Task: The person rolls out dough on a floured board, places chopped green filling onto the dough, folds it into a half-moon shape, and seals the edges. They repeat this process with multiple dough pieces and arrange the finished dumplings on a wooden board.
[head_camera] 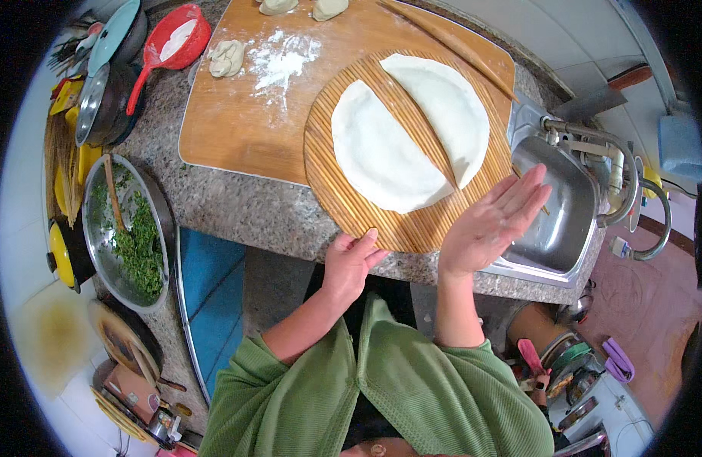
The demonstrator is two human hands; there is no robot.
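Observation:
Two large half-moon pieces of folded dough lie side by side, the left one (385, 154) nearer me and the right one (451, 108) farther off. Under them is a round tray of thin wooden stalks (322, 165), which overlaps a wooden board (236, 125) and juts past the counter's front edge. My left hand (351, 265) grips the tray's near rim, thumb on top. Beside the tray's right edge my right hand (493, 223) is raised, palm up with fingers extended, holding nothing. Loose flour (282, 60) and a dough lump (226, 58) are on the board.
A rolling pin (459, 48) lies along the board's far right edge. To the right is a steel sink (556, 228) with a faucet. At left stand a steel bowl of chopped greens (139, 251), a red flour scoop (185, 43) and a pot (108, 105). Another person's hand (539, 381) shows lower right.

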